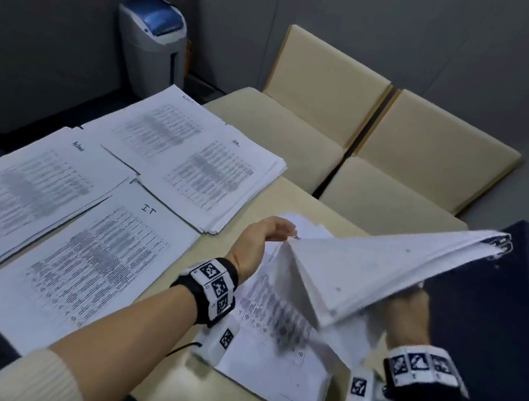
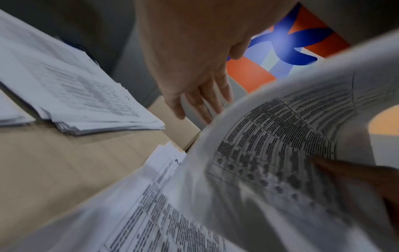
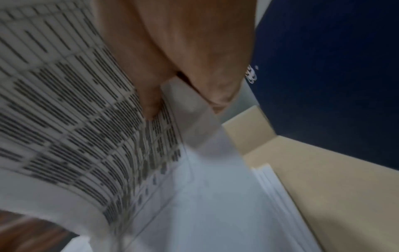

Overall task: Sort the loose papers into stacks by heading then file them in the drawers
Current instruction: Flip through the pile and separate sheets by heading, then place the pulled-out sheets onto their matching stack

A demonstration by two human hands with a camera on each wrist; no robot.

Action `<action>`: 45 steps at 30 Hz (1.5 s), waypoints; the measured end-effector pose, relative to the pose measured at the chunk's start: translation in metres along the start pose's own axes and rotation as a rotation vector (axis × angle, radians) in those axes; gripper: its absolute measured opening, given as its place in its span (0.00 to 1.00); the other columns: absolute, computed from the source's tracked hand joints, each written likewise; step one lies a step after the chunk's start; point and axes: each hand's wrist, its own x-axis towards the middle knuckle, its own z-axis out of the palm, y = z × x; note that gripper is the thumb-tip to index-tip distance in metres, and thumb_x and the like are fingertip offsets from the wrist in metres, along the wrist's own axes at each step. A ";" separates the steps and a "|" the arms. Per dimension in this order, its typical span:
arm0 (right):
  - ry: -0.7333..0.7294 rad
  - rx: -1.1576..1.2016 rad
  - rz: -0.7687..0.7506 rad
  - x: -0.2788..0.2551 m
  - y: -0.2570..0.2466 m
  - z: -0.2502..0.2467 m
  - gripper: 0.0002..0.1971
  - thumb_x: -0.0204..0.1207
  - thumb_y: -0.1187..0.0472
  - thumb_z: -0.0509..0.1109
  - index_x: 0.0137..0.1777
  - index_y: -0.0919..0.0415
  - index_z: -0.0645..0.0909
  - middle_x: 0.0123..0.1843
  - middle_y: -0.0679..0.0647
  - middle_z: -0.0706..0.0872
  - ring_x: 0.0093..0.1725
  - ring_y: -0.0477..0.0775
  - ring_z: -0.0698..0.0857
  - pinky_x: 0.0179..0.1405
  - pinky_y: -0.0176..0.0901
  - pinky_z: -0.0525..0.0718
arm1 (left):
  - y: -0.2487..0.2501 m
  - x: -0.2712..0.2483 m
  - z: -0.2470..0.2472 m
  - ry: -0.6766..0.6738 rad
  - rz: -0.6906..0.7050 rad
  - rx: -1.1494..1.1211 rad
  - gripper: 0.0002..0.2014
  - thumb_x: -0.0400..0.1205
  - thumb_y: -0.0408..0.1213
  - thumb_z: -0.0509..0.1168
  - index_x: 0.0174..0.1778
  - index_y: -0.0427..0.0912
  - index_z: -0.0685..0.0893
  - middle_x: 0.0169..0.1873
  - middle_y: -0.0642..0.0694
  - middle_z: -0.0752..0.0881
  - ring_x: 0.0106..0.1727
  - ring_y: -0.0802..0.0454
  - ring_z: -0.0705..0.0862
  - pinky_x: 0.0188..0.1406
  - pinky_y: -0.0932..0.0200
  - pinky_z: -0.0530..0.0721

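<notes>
My right hand grips a thick bundle of papers from below and holds it tilted up off the table; in the right wrist view the thumb and fingers pinch its edge. My left hand hovers at the bundle's left corner with straight fingers against the curled printed sheet. Beneath lies the unsorted pile. Sorted stacks sit to the left: one headed "IT", one beside it, and two farther back.
The beige table shows between the stacks. A dark blue cabinet-like block stands close on the right. Two beige chairs stand behind the table, and a grey bin with a blue lid sits in the far corner.
</notes>
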 end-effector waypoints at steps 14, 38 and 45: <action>-0.284 0.236 0.165 0.027 0.022 0.101 0.64 0.47 0.35 0.89 0.80 0.66 0.67 0.74 0.56 0.79 0.71 0.60 0.80 0.73 0.66 0.76 | 0.008 -0.039 -0.100 0.094 -0.262 0.365 0.17 0.84 0.47 0.66 0.63 0.38 0.81 0.61 0.42 0.86 0.59 0.44 0.85 0.64 0.48 0.83; -0.166 -0.089 0.341 -0.012 0.041 0.187 0.03 0.81 0.67 0.70 0.50 0.66 0.84 0.52 0.63 0.88 0.55 0.62 0.86 0.58 0.54 0.84 | -0.017 -0.066 -0.324 0.333 -0.306 1.434 0.18 0.85 0.41 0.61 0.69 0.37 0.73 0.66 0.38 0.74 0.64 0.42 0.75 0.62 0.50 0.79; 0.016 -0.204 0.445 -0.010 0.087 0.115 0.07 0.81 0.61 0.70 0.50 0.65 0.85 0.51 0.63 0.88 0.53 0.65 0.85 0.65 0.62 0.82 | -0.020 -0.008 -0.184 -0.154 -0.114 1.139 0.11 0.85 0.42 0.62 0.58 0.41 0.81 0.60 0.43 0.80 0.58 0.43 0.81 0.55 0.54 0.79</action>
